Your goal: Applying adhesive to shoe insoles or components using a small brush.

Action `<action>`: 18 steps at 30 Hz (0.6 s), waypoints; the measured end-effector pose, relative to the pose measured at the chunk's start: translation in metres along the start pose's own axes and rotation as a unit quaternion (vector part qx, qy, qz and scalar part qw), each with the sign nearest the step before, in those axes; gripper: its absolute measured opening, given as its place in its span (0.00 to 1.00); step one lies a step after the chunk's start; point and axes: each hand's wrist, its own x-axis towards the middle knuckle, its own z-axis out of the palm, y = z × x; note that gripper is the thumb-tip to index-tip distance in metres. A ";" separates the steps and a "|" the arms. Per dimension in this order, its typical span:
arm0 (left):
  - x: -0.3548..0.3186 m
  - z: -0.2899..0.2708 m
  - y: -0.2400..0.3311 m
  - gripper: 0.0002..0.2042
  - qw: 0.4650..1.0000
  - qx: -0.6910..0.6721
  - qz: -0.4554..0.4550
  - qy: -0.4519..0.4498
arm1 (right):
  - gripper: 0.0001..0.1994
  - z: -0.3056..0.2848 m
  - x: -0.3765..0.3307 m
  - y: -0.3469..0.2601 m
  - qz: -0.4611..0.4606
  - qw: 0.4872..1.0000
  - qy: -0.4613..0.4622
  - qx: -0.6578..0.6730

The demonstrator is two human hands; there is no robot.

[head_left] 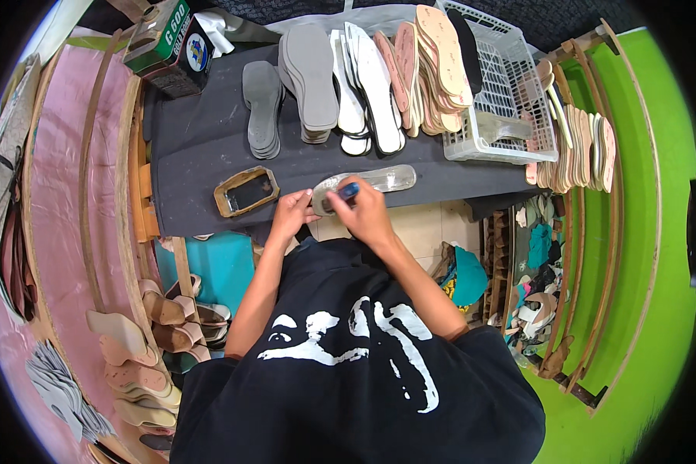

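A shiny, greyish, see-through-looking shoe sole (392,179) lies near the front edge of the dark-covered table, its wider end to the left. My left hand (292,213) pinches that wider end at its left edge. Over the same end, my right hand (367,214) is closed around a short blue-handled tool (349,190). The tool's working end is hidden and blurred, so its kind is unclear. Left of my hands stands a small wooden-rimmed tray (223,203) with a dark inside.
Behind my hands stand stacks of grey soles (308,81), white soles (373,97) and pinkish insoles (439,62). A white plastic basket (540,124) is at the right, a metal can (168,50) at the back left. Racks with shoe parts (143,387) flank me.
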 end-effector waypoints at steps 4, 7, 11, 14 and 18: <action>0.000 0.004 0.003 0.19 1.000 -0.013 -0.007 0.004 | 0.08 -0.029 -0.007 0.024 0.047 0.994 0.092 -0.036; 0.001 0.004 0.001 0.18 1.000 -0.011 -0.002 0.002 | 0.08 -0.025 -0.014 0.020 -0.023 0.993 0.063 -0.094; 0.001 0.004 0.000 0.18 1.000 0.006 0.012 0.020 | 0.08 -0.007 -0.017 -0.005 -0.148 0.986 -0.033 -0.074; -0.007 0.013 0.008 0.18 0.999 -0.022 0.016 0.034 | 0.09 -0.019 -0.020 0.008 -0.042 0.999 -0.023 0.014; -0.008 -0.003 -0.003 0.18 0.998 -0.054 -0.022 0.023 | 0.09 -0.055 -0.015 0.026 -0.024 0.993 0.071 -0.091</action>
